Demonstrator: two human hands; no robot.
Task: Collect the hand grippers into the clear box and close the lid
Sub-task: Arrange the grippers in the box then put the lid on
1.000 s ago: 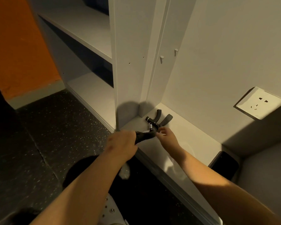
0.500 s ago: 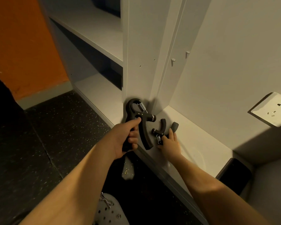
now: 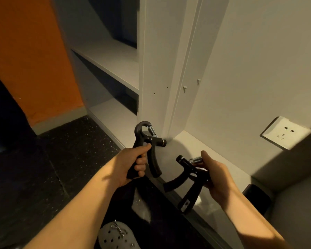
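Left grip (image 3: 131,167) curled tight round one handle of first hand gripper (image 3: 153,163), spring end up, other handle free. Right grip (image 3: 216,178) pinches second hand gripper (image 3: 184,176) at spring end, handles pointing down-left over shelf (image 3: 196,146) front edge.

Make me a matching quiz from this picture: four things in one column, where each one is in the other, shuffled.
Things:
1 upright hand gripper
2 slanted hand gripper
3 socket
4 grey clog

Places:
A on the wall
B in the left hand
C on the dark floor
D in the right hand

Pairs: 1-B, 2-D, 3-A, 4-C.
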